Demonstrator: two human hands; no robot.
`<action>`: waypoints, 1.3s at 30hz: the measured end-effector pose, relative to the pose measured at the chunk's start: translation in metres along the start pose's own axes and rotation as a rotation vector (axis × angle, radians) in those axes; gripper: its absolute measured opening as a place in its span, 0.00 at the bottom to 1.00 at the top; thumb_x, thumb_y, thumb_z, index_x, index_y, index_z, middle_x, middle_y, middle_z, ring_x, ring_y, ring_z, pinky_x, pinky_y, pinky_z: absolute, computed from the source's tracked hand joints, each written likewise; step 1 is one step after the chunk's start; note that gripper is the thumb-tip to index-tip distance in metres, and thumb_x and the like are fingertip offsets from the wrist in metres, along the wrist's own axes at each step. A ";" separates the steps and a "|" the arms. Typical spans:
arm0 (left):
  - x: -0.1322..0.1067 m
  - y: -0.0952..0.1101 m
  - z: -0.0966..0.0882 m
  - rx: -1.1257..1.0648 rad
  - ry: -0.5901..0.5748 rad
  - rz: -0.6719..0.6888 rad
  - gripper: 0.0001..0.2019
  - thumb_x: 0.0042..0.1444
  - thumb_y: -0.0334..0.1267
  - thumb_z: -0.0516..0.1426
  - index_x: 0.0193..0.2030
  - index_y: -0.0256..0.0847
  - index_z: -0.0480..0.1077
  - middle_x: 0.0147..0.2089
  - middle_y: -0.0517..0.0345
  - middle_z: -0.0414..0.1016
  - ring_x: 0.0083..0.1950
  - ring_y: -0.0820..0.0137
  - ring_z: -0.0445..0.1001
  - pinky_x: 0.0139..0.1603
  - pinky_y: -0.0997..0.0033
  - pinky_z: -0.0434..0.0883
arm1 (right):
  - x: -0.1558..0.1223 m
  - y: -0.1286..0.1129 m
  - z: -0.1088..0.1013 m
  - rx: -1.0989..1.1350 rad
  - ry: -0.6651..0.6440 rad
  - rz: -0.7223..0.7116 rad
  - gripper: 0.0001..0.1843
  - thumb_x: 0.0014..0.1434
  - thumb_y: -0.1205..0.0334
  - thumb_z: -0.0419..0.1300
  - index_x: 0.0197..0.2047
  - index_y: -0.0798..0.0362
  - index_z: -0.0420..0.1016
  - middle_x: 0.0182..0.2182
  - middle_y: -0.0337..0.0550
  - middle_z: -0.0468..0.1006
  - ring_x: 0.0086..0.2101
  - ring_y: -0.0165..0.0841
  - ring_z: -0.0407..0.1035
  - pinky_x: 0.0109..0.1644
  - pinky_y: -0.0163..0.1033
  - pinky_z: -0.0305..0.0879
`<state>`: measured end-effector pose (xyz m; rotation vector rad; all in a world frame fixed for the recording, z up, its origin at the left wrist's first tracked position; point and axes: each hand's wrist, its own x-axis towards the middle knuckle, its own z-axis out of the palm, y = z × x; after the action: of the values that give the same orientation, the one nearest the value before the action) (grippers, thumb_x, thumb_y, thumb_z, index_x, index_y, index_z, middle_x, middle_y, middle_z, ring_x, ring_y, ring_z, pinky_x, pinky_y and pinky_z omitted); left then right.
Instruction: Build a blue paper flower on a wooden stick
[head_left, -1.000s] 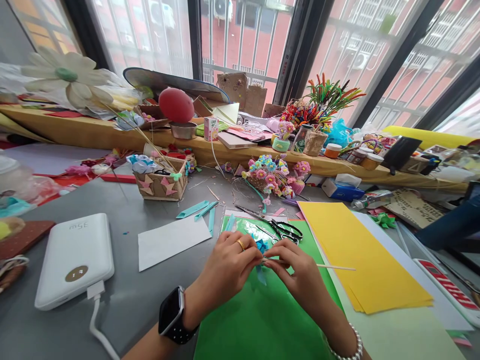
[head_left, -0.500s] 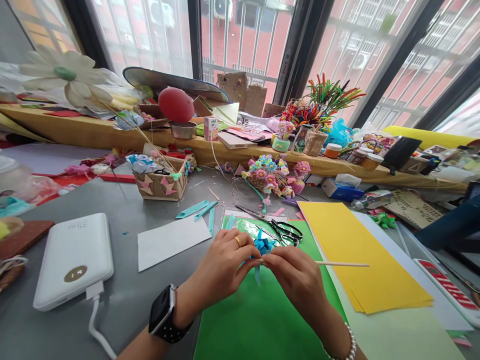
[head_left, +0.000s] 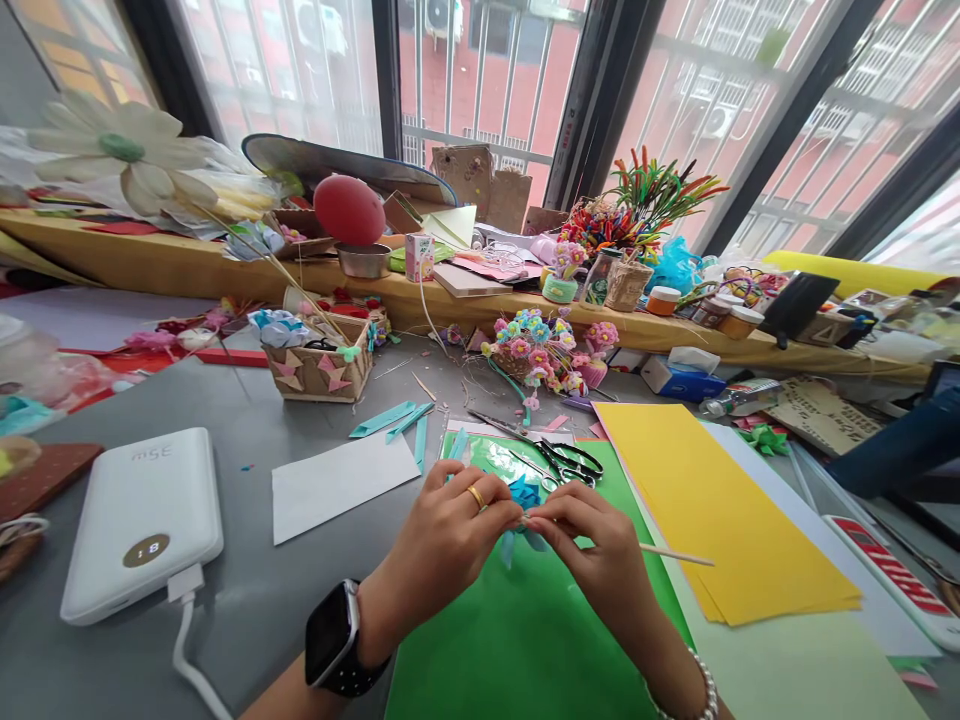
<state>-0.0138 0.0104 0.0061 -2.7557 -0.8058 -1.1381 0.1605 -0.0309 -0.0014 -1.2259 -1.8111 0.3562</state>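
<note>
Both my hands meet over the green sheet [head_left: 480,620], fingertips nearly touching. With bent, pinching fingers, my left hand [head_left: 457,520] grips a blue paper flower [head_left: 526,492] at its base; the fingers partly cover it. My right hand [head_left: 589,545] pinches a thin wooden stick [head_left: 679,555] close to the flower, and the stick's free end juts out to the right. Whether the stick is joined to the flower is hidden by the fingertips. Just beyond the hands lie black-handled scissors [head_left: 574,462].
White paper [head_left: 345,488] and folded blue strips [head_left: 382,420] lie left of the hands. A white power bank [head_left: 146,520] with a cable is farther left. Yellow sheets [head_left: 735,510] lie to the right. A cardboard basket [head_left: 322,370] and fuzzy flowers [head_left: 532,350] stand behind.
The stick's free end has swung downward and toward me. My right hand has turned slightly with it. The blue flower has shifted a little and is more covered by my fingers.
</note>
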 end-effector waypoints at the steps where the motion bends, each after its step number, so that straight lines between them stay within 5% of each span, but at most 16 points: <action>1: 0.000 0.001 0.000 0.007 0.002 0.005 0.09 0.59 0.28 0.49 0.35 0.42 0.70 0.31 0.61 0.73 0.33 0.71 0.69 0.41 0.67 0.56 | 0.000 0.000 0.000 0.007 0.000 0.016 0.09 0.58 0.60 0.56 0.29 0.54 0.74 0.25 0.42 0.72 0.24 0.28 0.67 0.24 0.30 0.65; 23: -0.004 0.009 0.007 0.133 0.062 0.135 0.14 0.61 0.26 0.44 0.35 0.39 0.69 0.32 0.60 0.74 0.33 0.72 0.70 0.43 0.65 0.57 | 0.005 -0.001 -0.009 -0.017 -0.133 0.107 0.09 0.56 0.60 0.58 0.26 0.53 0.72 0.23 0.38 0.70 0.24 0.28 0.65 0.25 0.32 0.62; 39: -0.004 0.009 0.006 0.132 0.057 0.078 0.13 0.61 0.27 0.45 0.36 0.41 0.69 0.33 0.60 0.74 0.34 0.70 0.68 0.40 0.66 0.57 | 0.002 0.000 -0.006 -0.107 -0.038 -0.078 0.09 0.58 0.61 0.55 0.29 0.53 0.73 0.25 0.42 0.73 0.26 0.30 0.68 0.28 0.33 0.66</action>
<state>-0.0077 0.0027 0.0000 -2.6111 -0.7318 -1.1024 0.1652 -0.0311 0.0029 -1.2248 -1.9251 0.2429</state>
